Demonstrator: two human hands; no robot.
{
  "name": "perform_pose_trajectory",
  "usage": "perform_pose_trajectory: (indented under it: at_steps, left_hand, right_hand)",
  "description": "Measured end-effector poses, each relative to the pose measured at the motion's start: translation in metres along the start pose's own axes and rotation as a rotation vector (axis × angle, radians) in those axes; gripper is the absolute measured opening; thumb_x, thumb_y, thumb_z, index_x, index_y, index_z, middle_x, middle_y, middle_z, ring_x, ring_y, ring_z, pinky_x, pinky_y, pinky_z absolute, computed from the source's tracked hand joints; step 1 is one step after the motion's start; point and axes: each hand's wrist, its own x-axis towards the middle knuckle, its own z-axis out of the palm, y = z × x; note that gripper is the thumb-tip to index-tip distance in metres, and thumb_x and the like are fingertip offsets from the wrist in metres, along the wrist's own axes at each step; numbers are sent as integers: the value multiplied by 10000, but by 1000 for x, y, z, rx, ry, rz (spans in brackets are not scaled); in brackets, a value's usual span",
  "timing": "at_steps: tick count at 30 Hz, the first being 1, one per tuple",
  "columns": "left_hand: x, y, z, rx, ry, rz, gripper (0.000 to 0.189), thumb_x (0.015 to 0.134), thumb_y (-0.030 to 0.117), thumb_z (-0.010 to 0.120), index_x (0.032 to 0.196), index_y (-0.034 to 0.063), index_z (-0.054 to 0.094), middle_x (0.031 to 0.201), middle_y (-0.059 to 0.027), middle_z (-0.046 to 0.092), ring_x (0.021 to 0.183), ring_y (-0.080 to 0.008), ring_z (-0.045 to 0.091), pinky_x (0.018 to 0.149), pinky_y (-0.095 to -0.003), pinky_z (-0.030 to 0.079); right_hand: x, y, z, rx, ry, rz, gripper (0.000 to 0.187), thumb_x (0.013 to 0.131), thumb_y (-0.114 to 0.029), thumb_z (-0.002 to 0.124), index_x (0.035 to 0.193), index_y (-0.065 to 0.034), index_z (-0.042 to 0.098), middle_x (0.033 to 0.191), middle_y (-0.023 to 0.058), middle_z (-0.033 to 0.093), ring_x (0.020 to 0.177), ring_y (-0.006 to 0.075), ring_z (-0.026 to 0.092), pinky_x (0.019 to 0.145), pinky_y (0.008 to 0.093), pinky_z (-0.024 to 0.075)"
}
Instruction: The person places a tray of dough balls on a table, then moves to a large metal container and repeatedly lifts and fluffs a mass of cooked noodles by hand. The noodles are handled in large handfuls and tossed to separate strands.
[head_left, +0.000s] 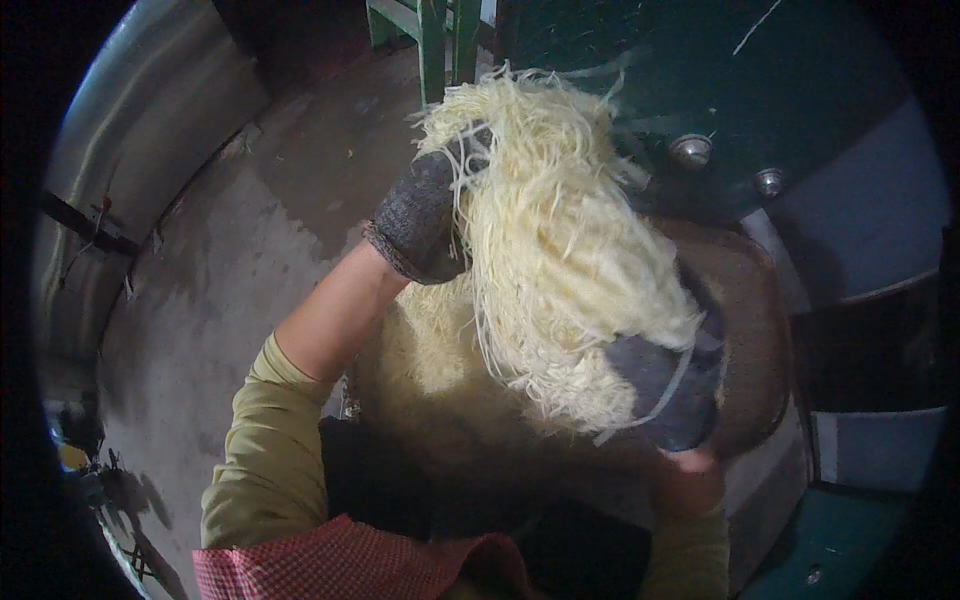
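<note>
A large bundle of pale yellow fibre strands (562, 240) is held up between my two gloved hands. On its left side my left hand (431, 217), in a dark grey knitted glove, grips it with the fingers partly buried in the strands. My right hand (667, 382), in a dark glove, clasps the bundle's lower right end, and a loose strand crosses that glove. Below the bundle lies a heap of similar pale fibre (435, 352), partly in shadow. The bundle hides much of what is behind it.
A brown, round-cornered surface (754, 337) lies at the right. Dark green panelling with a domed metal fitting (691, 151) stands beyond my right hand. A green frame (431, 45) rises at the top. Shiny curved metal (150, 112) borders the grey floor (225, 247) on the left.
</note>
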Motion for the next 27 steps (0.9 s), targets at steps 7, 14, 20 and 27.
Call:
perform_pose_trajectory:
  at_steps: [7, 14, 20, 27]
  left_hand:
    - [-9, -36, -46, -148, 232, -296, 449, 986, 392, 487, 1278, 59, 560, 1211, -108, 628, 1052, -239, 633, 948, -391, 511]
    - [-36, -19, -74, 164, 52, -56, 465, 969, 427, 538, 1236, 51, 592, 1201, -97, 637, 1078, -199, 615, 955, -359, 507]
    - [-61, 57, -50, 705, 147, 189, 605, 966, 423, 500, 1430, 48, 399, 1456, -123, 436, 1319, -251, 447, 1081, -390, 406]
    - [-34, -15, -175, 1194, 389, 58, 755, 823, 451, 702, 1418, 77, 424, 1442, -120, 445, 1344, -233, 406, 1106, -363, 367]
  right_hand:
    - [32, 66, -23, -331, 236, -92, 249, 924, -68, 622, 1164, -9, 594, 1127, 73, 629, 1020, 143, 591, 891, 300, 497]
    - [25, 115, -64, -1225, 269, -182, 342, 962, -198, 566, 1265, -40, 558, 1234, 104, 605, 1127, 253, 576, 961, 366, 466]
    - [37, 88, -104, -783, 493, -364, 360, 942, -226, 574, 1242, -28, 565, 1198, 117, 623, 1102, 251, 582, 940, 364, 468]
    - [33, 136, -158, -393, 547, 81, 397, 974, -332, 523, 1227, -30, 571, 1166, 94, 623, 1036, 236, 608, 857, 380, 503]
